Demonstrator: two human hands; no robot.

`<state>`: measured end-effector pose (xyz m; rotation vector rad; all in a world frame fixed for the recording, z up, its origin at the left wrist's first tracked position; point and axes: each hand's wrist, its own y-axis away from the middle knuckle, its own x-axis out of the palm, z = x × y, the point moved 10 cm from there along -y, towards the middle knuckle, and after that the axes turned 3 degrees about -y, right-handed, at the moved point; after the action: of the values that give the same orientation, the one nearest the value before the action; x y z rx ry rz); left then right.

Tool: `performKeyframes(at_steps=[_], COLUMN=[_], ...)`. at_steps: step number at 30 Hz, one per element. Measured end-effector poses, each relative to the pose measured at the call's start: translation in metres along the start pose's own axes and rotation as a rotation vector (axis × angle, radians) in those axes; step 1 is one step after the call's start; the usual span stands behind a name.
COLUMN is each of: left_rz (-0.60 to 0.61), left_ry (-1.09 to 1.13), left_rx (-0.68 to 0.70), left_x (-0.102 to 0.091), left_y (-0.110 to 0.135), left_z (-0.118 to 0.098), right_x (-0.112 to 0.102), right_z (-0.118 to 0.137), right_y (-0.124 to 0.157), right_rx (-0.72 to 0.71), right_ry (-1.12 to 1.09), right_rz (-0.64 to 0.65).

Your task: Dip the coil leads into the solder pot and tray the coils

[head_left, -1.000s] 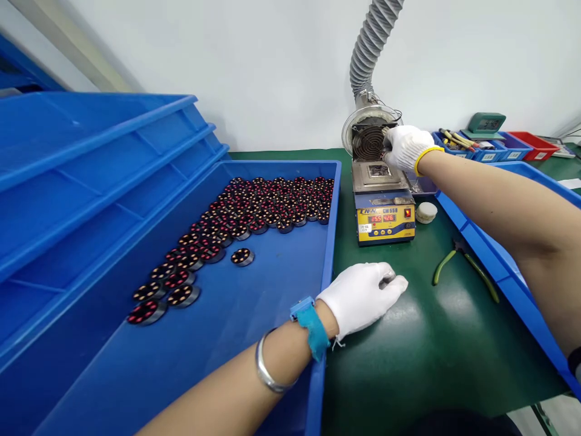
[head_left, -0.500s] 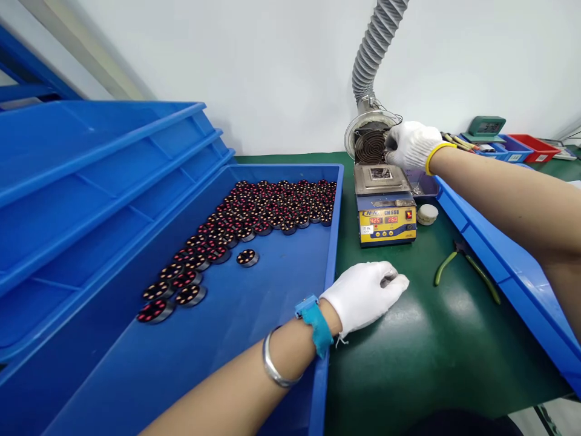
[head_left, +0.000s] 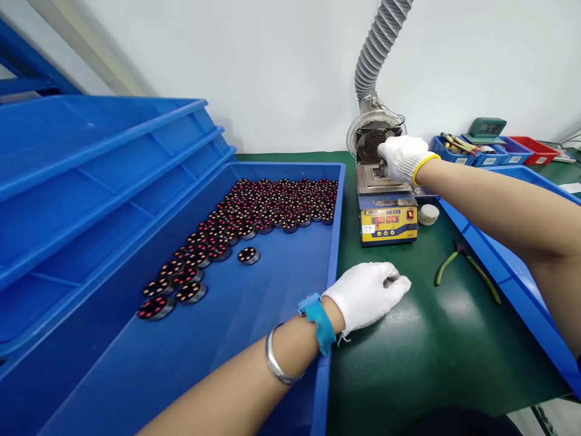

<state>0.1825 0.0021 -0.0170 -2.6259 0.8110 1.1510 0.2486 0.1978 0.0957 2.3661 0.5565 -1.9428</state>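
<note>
Head view: two o'clock, right hand pinches a part, likely avoiding pot heat; four o'clock, left hand, loosely curled, seemingly braces.

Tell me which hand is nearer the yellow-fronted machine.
Right. The right hand is over the top of the yellow-fronted machine; the left hand is apart from it, in front, near the blue tray.

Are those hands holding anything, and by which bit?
The left hand holds nothing I can see. What the right hand holds, and where, cannot be told.
</note>
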Motion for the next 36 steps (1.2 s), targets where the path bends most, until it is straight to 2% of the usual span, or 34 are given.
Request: performKeyframes(at_steps=[5,9,12,15,18,22,25,29,32,36], left_rz=[-0.040,-0.228,-0.391,-0.512,-0.569,-0.553,-0.538,-0.520,-0.485,-0.445], left_ry=[0.120,0.436,0.761,0.935,0.975,0.935,0.937,0.954,0.947,0.930], left_rx=[-0.025,-0.129,-0.151,-0.142,-0.185,-0.189,-0.195,-0.217,-0.214,-0.203], left_x=[-0.003,-0.021,-0.032,-0.041,-0.045,-0.047,-0.046,-0.043,-0.041,-0.039], left_y=[0.000,0.000,-0.001,-0.001,0.003,0.003,0.002,0.000,-0.001,-0.002], left_z=[0.002,0.017,0.029,0.038,0.043,0.041,0.041,0.043,0.041,0.038], right_x=[-0.014,-0.028,-0.011,0.017,0.039,0.051,0.046,0.043,0.040,0.024], right_z=[-0.010,-0.025,-0.018,0.006,0.033,0.057,0.052,0.024,-0.007,-0.046], right_y=[0.003,0.022,0.050,0.084,0.116,0.142,0.142,0.118,0.087,0.047], right_rx=[0.043,0.123,0.143,0.129,0.101,0.104,0.125,0.220,0.286,0.305], right_ry=[-0.048,-0.299,-0.569,-0.982,-1.284,-1.465,-1.499,-1.409,-1.216,-0.842], right_rz=[-0.041,-0.097,-0.031,0.043,0.142,0.364,0.378,0.252,0.107,-0.127])
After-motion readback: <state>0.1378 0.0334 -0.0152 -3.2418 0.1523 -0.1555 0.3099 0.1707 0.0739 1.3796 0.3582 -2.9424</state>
